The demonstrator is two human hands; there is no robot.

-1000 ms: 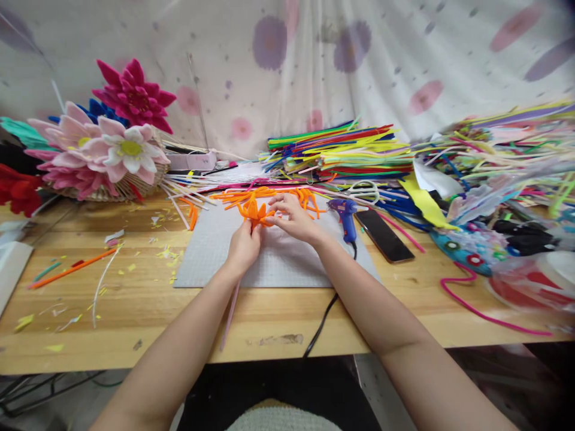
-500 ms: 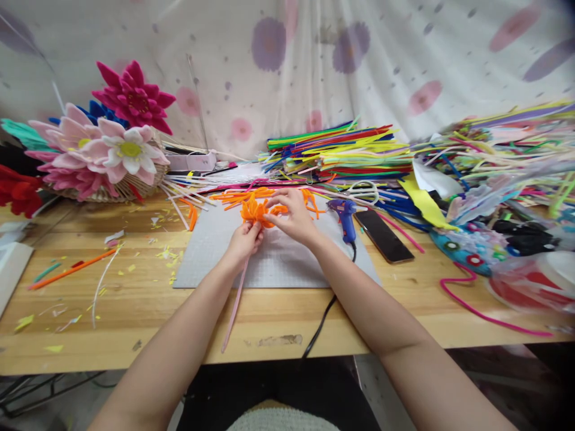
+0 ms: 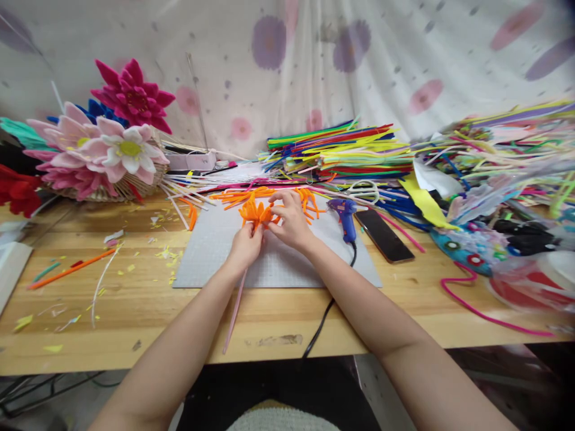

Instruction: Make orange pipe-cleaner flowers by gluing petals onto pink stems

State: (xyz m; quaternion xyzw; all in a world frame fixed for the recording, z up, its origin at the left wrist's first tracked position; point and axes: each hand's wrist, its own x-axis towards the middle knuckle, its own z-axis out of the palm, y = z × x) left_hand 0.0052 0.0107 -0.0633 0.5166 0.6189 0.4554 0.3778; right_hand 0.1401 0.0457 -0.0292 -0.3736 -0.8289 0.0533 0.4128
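Flower sits over the mat, its pink stem running back toward me. My left hand pinches the stem just under the orange petals; my right hand closes fingertips on a petal from the right.

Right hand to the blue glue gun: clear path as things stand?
Probably yes. The glue gun lies on the mat just beside the right hand, with nothing between them. But that hand is busy on the orange flower, which the left hand grips by its stem, so it must let go first.
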